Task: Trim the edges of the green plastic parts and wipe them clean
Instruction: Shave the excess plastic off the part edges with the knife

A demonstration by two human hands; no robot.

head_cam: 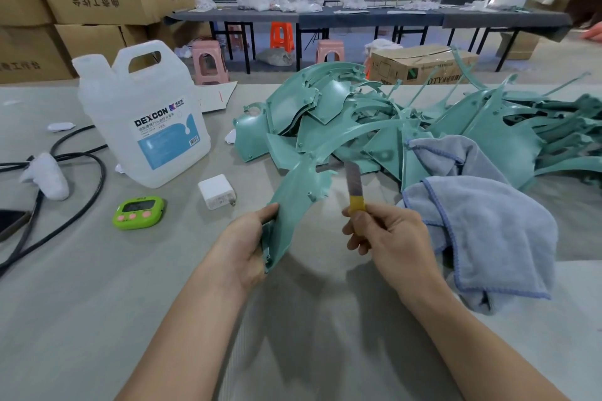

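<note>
Green curved plastic part [294, 195] is gripped at its near end by the left hand [242, 246], its long axis arching up and away above the grey table [97, 303]. A yellow-handled metal blade [354, 181], pointed upward, is pinched by the right hand [389, 233] just beside it.

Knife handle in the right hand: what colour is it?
The knife handle is yellow, clearest in the head view.

Curved green part [293, 202] upright beside blade [353, 177], green parts pile [325, 114] behind.
</note>
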